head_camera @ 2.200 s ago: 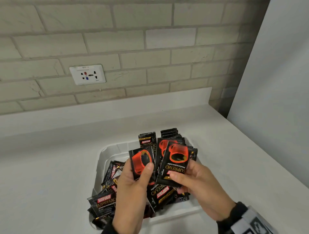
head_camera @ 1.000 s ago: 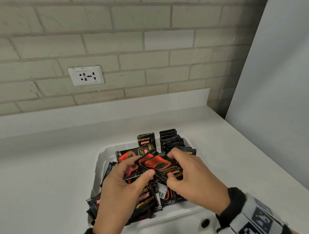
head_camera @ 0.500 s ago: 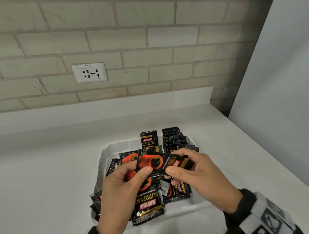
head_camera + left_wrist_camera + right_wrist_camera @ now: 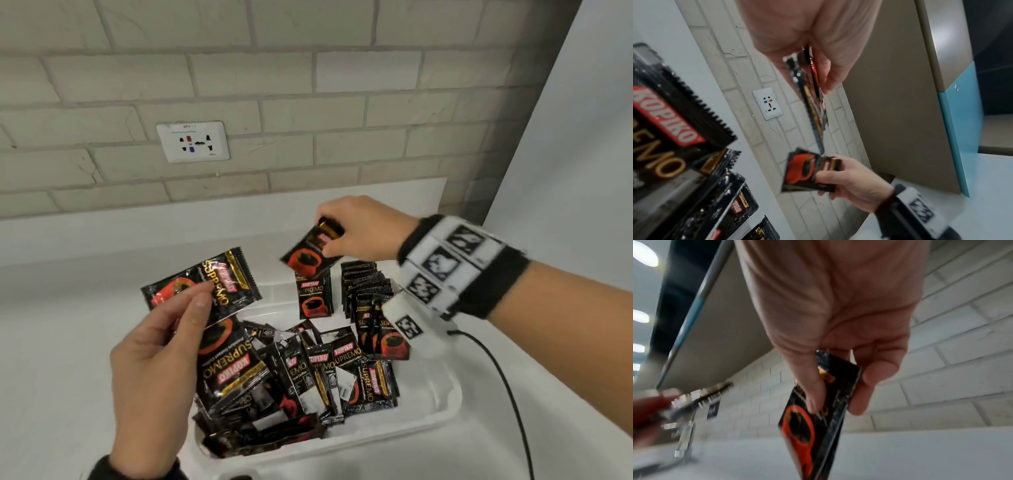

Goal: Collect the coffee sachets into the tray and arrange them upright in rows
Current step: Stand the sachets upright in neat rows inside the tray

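The right hand pinches one sachet above the far side of the tray. The left hand pinches two sachets over the loose pile; upright rows stand far right.

You face a pale brick wall filling the top of the frame. A white wall socket sits on it at upper left. Below runs a white table. A pale panel fills the right edge.
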`<state>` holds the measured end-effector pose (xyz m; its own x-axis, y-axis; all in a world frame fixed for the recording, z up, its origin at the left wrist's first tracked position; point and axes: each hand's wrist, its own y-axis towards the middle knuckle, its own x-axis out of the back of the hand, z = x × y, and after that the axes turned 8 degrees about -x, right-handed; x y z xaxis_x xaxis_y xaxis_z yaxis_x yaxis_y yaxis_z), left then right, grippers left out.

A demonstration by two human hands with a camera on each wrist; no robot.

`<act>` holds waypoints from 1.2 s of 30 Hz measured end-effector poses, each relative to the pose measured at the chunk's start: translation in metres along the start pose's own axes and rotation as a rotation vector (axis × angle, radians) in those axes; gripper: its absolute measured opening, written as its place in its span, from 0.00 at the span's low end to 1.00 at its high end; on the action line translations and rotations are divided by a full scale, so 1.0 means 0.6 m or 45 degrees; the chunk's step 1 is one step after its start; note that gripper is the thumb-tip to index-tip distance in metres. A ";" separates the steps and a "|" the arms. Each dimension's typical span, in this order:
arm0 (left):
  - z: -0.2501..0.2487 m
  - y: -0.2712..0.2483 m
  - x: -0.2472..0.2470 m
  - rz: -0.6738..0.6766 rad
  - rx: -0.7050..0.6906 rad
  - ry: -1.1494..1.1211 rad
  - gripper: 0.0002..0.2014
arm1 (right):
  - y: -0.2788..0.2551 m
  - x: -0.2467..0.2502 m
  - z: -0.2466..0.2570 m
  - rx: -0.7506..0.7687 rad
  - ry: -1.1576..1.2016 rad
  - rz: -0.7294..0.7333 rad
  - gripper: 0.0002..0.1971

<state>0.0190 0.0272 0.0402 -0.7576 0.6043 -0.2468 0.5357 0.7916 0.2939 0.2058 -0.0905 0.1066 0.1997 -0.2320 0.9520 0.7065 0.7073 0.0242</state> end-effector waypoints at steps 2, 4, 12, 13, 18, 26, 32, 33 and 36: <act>0.007 0.001 0.007 -0.007 0.007 -0.011 0.04 | 0.035 -0.028 0.010 0.000 -0.275 0.174 0.14; 0.012 0.000 0.010 0.010 0.015 0.000 0.12 | 0.059 -0.060 0.017 0.008 -0.481 0.297 0.13; 0.028 0.012 0.039 0.008 0.085 -0.016 0.25 | 0.098 -0.126 0.040 0.124 -0.820 0.461 0.04; 0.030 0.014 0.040 -0.019 0.087 -0.022 0.26 | 0.101 -0.131 0.039 0.144 -0.855 0.422 0.10; 0.038 0.016 0.035 -0.028 0.121 0.007 0.07 | 0.104 -0.149 0.035 0.237 -0.974 0.424 0.17; 0.045 0.017 0.027 0.016 0.169 0.045 0.15 | 0.119 -0.121 0.021 0.190 -0.885 0.400 0.06; 0.039 0.017 0.018 0.024 0.163 0.059 0.17 | 0.123 -0.118 0.003 0.166 -0.785 0.312 0.13; 0.039 0.017 0.020 0.026 0.160 0.065 0.17 | 0.122 -0.118 0.001 0.162 -0.772 0.307 0.13; 0.040 0.017 0.023 0.025 0.159 0.076 0.17 | 0.121 -0.119 -0.004 0.150 -0.755 0.281 0.13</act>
<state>0.0232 0.0459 0.0179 -0.7652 0.6164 -0.1856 0.5902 0.7869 0.1800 0.2441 -0.0243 0.0396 -0.1011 0.3124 0.9446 0.6059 0.7724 -0.1906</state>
